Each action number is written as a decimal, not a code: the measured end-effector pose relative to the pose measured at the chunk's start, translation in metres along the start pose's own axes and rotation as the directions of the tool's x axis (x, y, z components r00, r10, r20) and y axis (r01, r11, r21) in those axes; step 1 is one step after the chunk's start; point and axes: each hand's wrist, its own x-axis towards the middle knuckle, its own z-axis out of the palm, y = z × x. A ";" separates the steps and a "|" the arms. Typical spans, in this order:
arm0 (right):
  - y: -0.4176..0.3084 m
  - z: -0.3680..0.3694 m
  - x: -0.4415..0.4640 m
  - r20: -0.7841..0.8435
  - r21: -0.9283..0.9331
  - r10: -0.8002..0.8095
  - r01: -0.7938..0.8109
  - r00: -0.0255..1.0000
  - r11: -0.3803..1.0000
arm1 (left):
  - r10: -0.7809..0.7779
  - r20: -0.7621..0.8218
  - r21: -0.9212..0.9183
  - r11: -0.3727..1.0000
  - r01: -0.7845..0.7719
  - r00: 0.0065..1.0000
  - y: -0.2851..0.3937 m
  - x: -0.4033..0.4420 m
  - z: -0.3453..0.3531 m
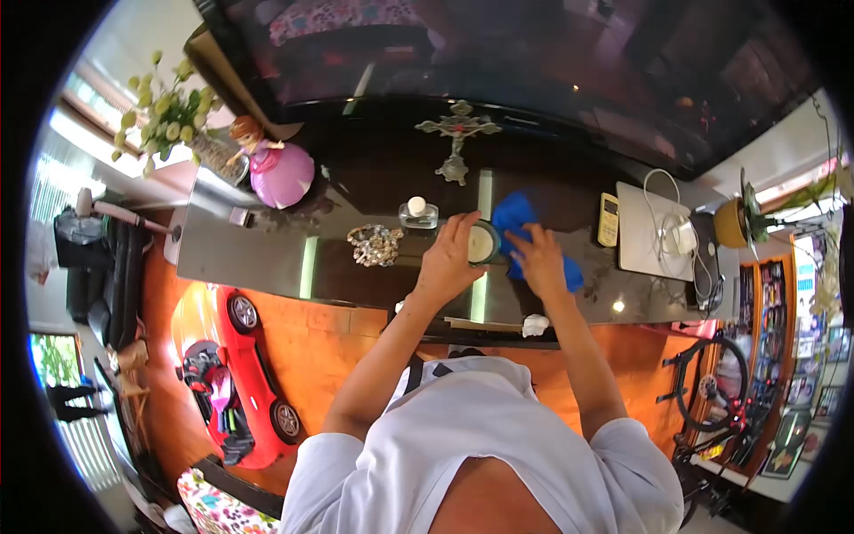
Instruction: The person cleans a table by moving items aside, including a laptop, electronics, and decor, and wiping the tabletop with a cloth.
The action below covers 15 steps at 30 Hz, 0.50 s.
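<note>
My left hand (pixel 449 262) is curled around the left side of a candle in a dark glass jar (pixel 481 243), with its pale wax facing up. Just right of it, my right hand (pixel 540 260) grips a bright blue cloth (pixel 514 212), which spreads out beyond and below the fingers. Part of the cloth lies against the jar. Left of the candle stands a small clear bottle with a white cap (pixel 417 213). A heap of beads or small shells (pixel 374 246) lies beside that bottle. Behind them is a silver crucifix (pixel 457 141).
The glossy dark table (pixel 351 283) carries a doll in a pink dress (pixel 277 172) and a vase of flowers (pixel 218 156) at left. To the right are a yellow remote (pixel 608 221), a white device with cables (pixel 654 233) and a potted plant (pixel 731 222). A large screen (pixel 534 80) stands behind.
</note>
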 end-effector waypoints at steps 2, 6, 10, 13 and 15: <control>0.001 -0.009 -0.019 0.022 0.052 -0.020 0.018 1.000 0.998 | -0.023 0.031 0.002 1.000 0.023 0.999 0.002 0.002 -0.002; 0.055 -0.021 -0.047 -0.030 0.102 0.136 -0.132 0.990 0.986 | 0.033 0.001 0.036 0.999 -0.033 0.999 0.000 0.013 0.002; 0.058 -0.015 -0.052 -0.092 0.077 0.229 -0.223 0.969 0.972 | 0.051 -0.007 -0.034 0.998 -0.051 0.999 0.005 0.045 0.014; 0.051 -0.013 -0.054 -0.136 0.049 0.254 -0.249 0.958 0.967 | 0.050 -0.014 -0.068 0.996 -0.051 0.999 0.004 0.078 0.036; 0.046 -0.015 -0.054 -0.150 0.031 0.270 -0.269 0.951 0.963 | 0.047 -0.017 -0.087 0.995 -0.049 0.999 0.003 0.099 0.051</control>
